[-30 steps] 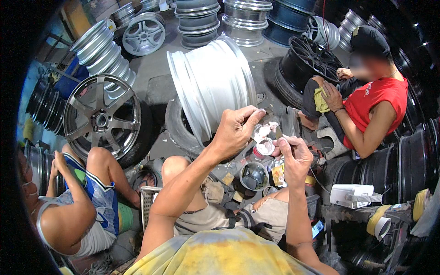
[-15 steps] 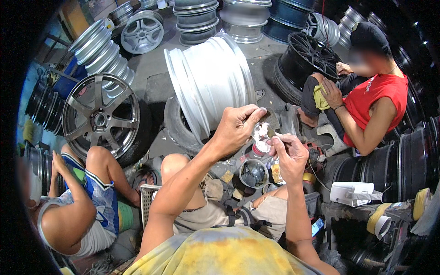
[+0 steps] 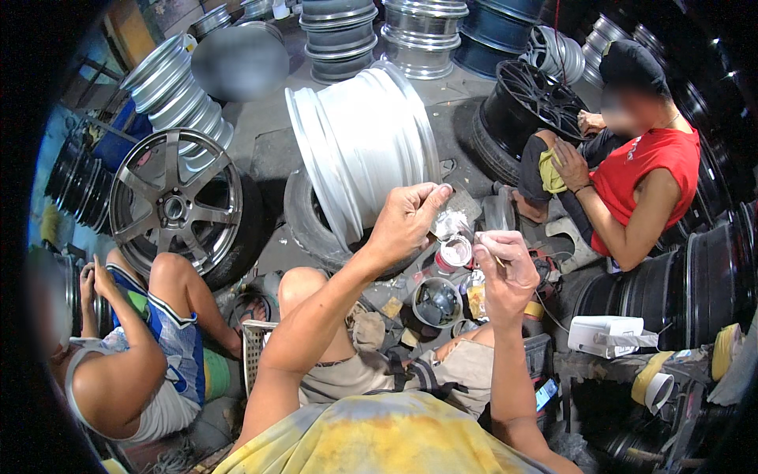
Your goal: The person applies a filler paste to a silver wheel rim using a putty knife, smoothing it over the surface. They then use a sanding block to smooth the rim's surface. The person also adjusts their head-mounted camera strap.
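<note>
My left hand (image 3: 409,221) is closed in a pinch, thumb along the top, at the near edge of the large silver wheel rim (image 3: 359,134). From its fingertips extends a thin flat piece smeared with white paste (image 3: 451,223); its exact kind is unclear. To its right, my right hand (image 3: 509,267) has thumb and fingers pressed together, with whitish smears on the fingers. Whatever it may pinch is too small to make out. Under and between both hands stands an open red-edged tin (image 3: 455,253) of white paste. Nearer me sits a small bucket (image 3: 416,304) with dark contents.
The silver rim leans on a tyre (image 3: 298,209). A grey spoked wheel (image 3: 174,207) stands left. One person (image 3: 130,371) sits at left; another in red (image 3: 651,178) sits right beside a black rim (image 3: 505,103). A white box (image 3: 604,335) lies at right; stacked rims line the back.
My right hand has moved slightly right and away from the paste-smeared piece, uncovering more of the tin. My left hand stays nearly in place, still pinching. The left person's hands shifted slightly.
</note>
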